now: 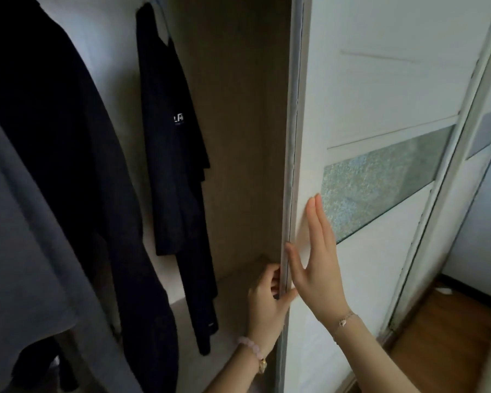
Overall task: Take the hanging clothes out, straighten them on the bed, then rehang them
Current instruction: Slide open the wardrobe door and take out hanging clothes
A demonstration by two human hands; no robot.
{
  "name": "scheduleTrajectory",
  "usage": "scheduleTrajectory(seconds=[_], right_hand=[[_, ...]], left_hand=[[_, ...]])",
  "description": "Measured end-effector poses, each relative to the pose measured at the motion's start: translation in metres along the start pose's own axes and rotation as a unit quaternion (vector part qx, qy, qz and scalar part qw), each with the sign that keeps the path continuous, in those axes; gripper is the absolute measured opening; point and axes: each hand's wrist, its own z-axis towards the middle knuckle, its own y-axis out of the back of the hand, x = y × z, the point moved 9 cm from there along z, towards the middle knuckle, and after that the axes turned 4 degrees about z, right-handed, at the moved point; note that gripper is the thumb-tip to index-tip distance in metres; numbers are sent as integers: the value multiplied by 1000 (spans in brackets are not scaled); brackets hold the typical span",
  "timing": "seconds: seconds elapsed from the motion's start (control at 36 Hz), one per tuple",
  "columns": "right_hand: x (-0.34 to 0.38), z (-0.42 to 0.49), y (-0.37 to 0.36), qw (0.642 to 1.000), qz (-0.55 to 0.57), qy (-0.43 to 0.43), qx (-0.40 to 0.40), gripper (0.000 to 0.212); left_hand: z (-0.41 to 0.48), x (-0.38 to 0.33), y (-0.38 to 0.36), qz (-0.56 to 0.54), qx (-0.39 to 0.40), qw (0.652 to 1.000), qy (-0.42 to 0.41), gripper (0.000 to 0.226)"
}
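The wardrobe stands open on its left side. Inside hang a dark T-shirt with a small white logo [173,154], a long black garment [68,165] and a grey garment [14,236] at the far left. My left hand [267,304] curls around the edge of the white sliding door [360,114], fingers behind the frame. My right hand [315,256] lies flat against the door's front, fingers straight and together, just beside the frame. Neither hand touches any clothing. The hanging rail and hangers are out of view.
The door has a frosted glass band [380,182] across its middle. A second sliding door [482,131] stands further right. The wardrobe's brown inner wall [238,123] and pale bottom shelf [227,321] show behind the clothes. Wooden floor [437,336] lies at the lower right.
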Motion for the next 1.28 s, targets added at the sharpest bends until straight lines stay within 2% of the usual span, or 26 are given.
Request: scheduleTrajectory(seconds=[0.17,0.28,0.44,0.58,0.94,1.03,1.08,1.14,1.19,1.28], right_hand=[[-37,14,18,999,-11,-29,-15,68],[-60,23,28,998,-17,-47,-28,66],[-97,36,41,995,-29,-83,-43,65],[-123,46,52,993,-25,-105,-43,66],[-129,45,52,993,-39,-94,-60,69],[-126,44,56,989,-44,-111,-83,71],[-113,43,64,984,-82,-88,-129,66],[-90,45,68,979,-111,-36,-165,56],[-66,53,63,983,-96,9,-159,48],[-34,71,49,986,-66,77,-134,34]], left_hand=[[30,3,-41,-40,34,999,3,62],[50,7,-68,-22,48,999,-1,33],[77,6,-104,-32,78,996,10,28],[95,1,-128,-29,93,995,-9,43],[106,3,-135,-42,125,991,-36,47],[105,3,-138,-44,149,988,-25,66],[106,1,-136,-22,174,984,-22,65],[107,-3,-130,-2,205,978,-25,44],[110,-10,-114,5,208,978,-33,18],[121,-29,-72,20,161,985,-60,21]])
